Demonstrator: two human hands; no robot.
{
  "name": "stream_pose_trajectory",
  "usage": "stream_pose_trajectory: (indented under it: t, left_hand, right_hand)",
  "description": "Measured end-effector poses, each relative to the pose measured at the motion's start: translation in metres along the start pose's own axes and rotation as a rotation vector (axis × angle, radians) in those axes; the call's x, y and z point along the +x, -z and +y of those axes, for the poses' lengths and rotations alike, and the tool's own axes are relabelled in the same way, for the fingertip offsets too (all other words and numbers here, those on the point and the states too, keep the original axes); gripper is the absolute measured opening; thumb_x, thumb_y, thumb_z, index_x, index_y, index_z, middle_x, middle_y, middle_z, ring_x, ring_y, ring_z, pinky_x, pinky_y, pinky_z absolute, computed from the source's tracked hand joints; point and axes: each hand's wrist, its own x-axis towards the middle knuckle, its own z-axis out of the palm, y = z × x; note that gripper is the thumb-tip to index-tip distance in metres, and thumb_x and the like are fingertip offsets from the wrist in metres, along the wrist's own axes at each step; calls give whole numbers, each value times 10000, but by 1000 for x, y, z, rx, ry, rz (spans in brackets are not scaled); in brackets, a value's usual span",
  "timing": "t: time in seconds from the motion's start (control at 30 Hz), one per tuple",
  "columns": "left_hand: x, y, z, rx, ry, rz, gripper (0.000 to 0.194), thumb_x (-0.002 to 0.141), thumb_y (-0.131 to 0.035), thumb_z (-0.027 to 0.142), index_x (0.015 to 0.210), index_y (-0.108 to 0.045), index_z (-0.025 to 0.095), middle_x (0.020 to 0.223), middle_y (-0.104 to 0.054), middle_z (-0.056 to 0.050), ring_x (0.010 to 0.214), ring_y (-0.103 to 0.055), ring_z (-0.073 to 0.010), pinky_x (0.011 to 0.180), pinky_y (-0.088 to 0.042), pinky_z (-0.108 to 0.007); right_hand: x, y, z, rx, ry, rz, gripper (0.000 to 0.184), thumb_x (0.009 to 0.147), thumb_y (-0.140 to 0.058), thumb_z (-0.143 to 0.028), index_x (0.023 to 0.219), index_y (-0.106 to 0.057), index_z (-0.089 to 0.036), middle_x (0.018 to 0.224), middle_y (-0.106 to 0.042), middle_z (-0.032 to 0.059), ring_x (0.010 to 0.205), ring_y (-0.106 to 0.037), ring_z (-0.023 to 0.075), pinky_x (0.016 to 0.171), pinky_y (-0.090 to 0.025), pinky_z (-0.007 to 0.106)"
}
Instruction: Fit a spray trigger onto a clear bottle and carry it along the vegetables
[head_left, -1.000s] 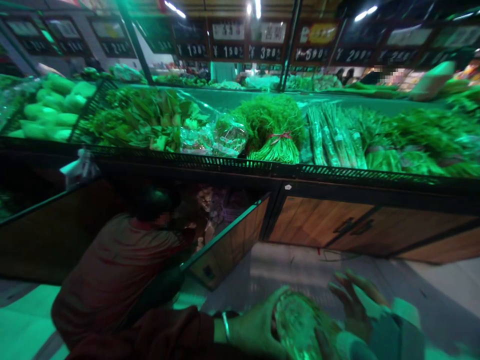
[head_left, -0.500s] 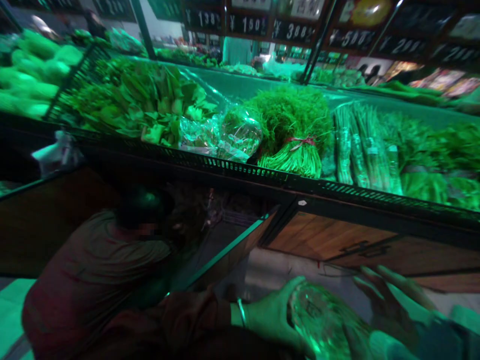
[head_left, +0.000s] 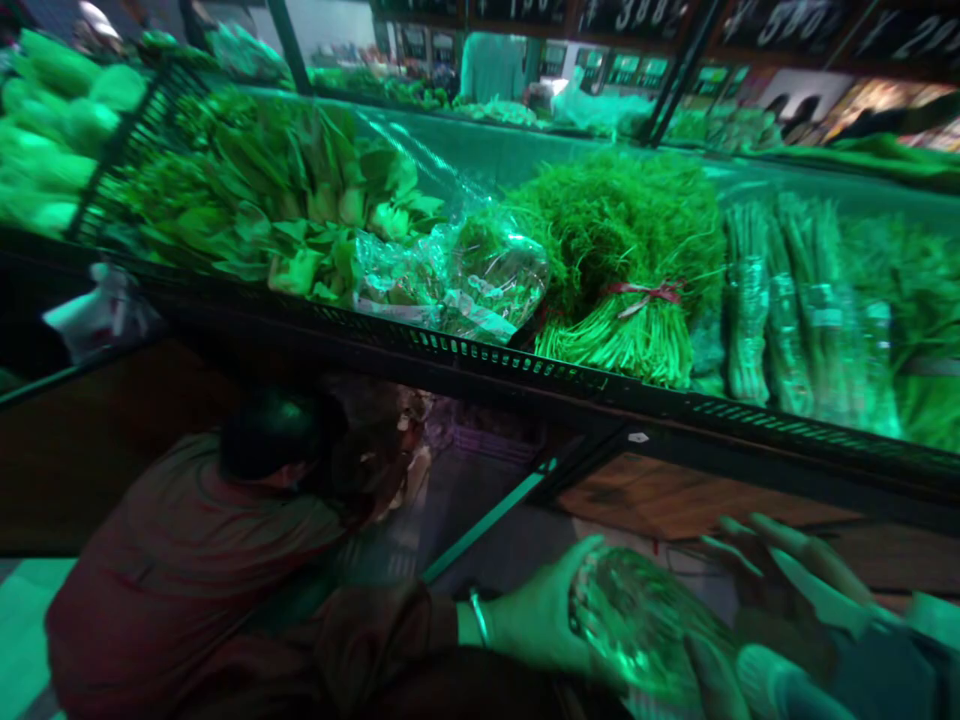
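Note:
My left hand (head_left: 536, 625), with a bangle on the wrist, grips the left side of a round bundle wrapped in clear plastic (head_left: 645, 625) at the bottom of the view. My right hand (head_left: 780, 585) is just right of the bundle, fingers spread and stretched out, holding nothing. Both hands hover low in front of the stand's wooden cabinet door (head_left: 675, 505).
A person in a dark red top (head_left: 180, 570) crouches at the left, reaching into the open cabinet (head_left: 465, 470) under the stand. On top lie leafy greens (head_left: 285, 200), a clear bag (head_left: 465, 280), a tied chive bundle (head_left: 630, 260) and stalk bundles (head_left: 795, 300) behind a black rim (head_left: 525, 365).
The view has drawn closer to the stand and shifted left. My hands and the wrapped bundle have risen slightly in the picture; the crouching person stays at the cabinet.

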Motion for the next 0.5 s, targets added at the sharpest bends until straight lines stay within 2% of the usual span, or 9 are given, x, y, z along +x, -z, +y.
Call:
stream_pose_trajectory:
  t: [0.07,0.17,0.27,0.33,0.4,0.43,0.47,0.5]
  left_hand:
    - [0,5,-4,36,11,51,1212,473,-924,121,1487,-262,143,1531,-418,-212,1415,-424,-340,1191,-346,-515]
    - [2,7,-8,38,9,131,1235,478,-915,96,1499,-223,150,1550,-401,-191,1413,-437,-296,1194,-363,-443]
    - [6,2,-5,25,5,214,1270,504,-900,110,1509,-122,103,1548,-389,-213,1408,-443,-286,1209,-343,-469]
    - [11,-4,-1,11,-5,235,1243,521,-892,129,1501,-127,97,1555,-370,-224,1409,-442,-288,1201,-353,-473]
    - [16,-10,5,-9,-8,252,1252,519,-892,135,1502,-117,96,1573,-338,-224,1426,-421,-283,1206,-346,-451]
    - [19,-14,8,-7,-14,260,1264,505,-898,135,1500,-119,86,1583,-318,-226,1442,-397,-280,1215,-333,-433]
    - [22,-17,11,1,-20,262,1272,498,-901,135,1499,-120,76,1590,-302,-227,1455,-376,-277,1218,-327,-417]
    - [26,-19,13,8,-25,259,1281,492,-905,137,1500,-116,69,1593,-295,-230,1456,-375,-276,1215,-333,-405]
  right_hand:
    - [7,-7,-5,38,-37,-19,96,915,-652,-453,907,-734,-405,935,-644,-32,950,-659,146,797,-597,222]
    - [25,-3,-12,25,-70,-126,74,844,-705,-399,909,-736,-381,973,-663,-15,966,-674,192,758,-628,286]
    - [50,11,-15,-25,-99,-240,197,729,-773,-406,871,-723,-279,941,-681,63,886,-692,292,556,-633,369]
    - [60,19,-12,-40,-95,-284,262,661,-793,-388,868,-705,-253,890,-684,88,847,-693,323,532,-630,402]
    - [60,25,-4,-70,-32,-296,279,657,-770,-366,905,-695,-262,883,-685,82,856,-691,319,607,-645,433]
    - [57,28,1,-123,57,-271,278,694,-739,-371,951,-690,-276,906,-687,75,866,-691,308,629,-648,435]
    - [53,32,7,-185,147,-233,270,708,-719,-381,960,-688,-287,899,-687,70,839,-691,302,597,-646,429]
    - [47,37,12,-249,179,-217,255,726,-695,-400,959,-693,-298,903,-688,64,832,-691,297,582,-645,424]
